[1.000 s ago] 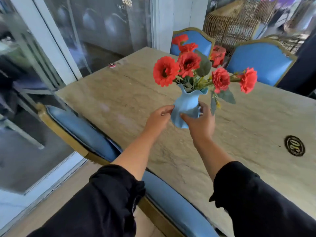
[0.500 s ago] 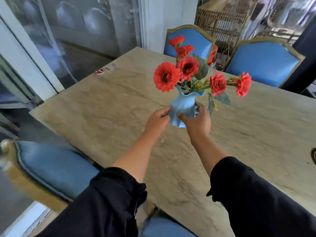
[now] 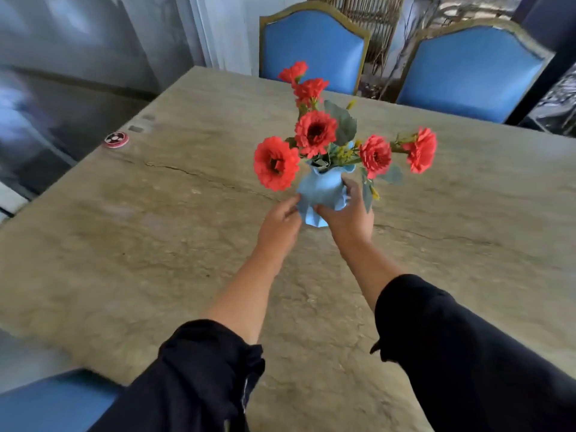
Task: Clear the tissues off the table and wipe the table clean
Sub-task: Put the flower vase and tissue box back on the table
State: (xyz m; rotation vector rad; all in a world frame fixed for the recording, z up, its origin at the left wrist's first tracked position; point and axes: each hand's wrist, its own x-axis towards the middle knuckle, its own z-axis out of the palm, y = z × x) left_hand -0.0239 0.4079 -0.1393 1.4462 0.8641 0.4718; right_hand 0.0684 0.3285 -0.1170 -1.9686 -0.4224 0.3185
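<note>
A light blue vase (image 3: 322,190) holding several red flowers (image 3: 314,132) stands near the middle of the beige stone table (image 3: 156,244). My left hand (image 3: 279,227) touches the vase's left side with its fingertips. My right hand (image 3: 349,213) wraps around the vase's right side and front. Both sleeves are black. No tissue or cloth shows anywhere in the head view.
A small round red-and-black disc (image 3: 116,139) lies near the table's far left edge. Two blue chairs with gold frames (image 3: 311,45) (image 3: 470,67) stand at the far side. A blue chair seat (image 3: 53,403) sits at the near left corner. Glass panels line the left.
The view has shifted right and closer over the table. The vase and both hands have moved a little farther onto the table, and the vase now appears to rest on it.
</note>
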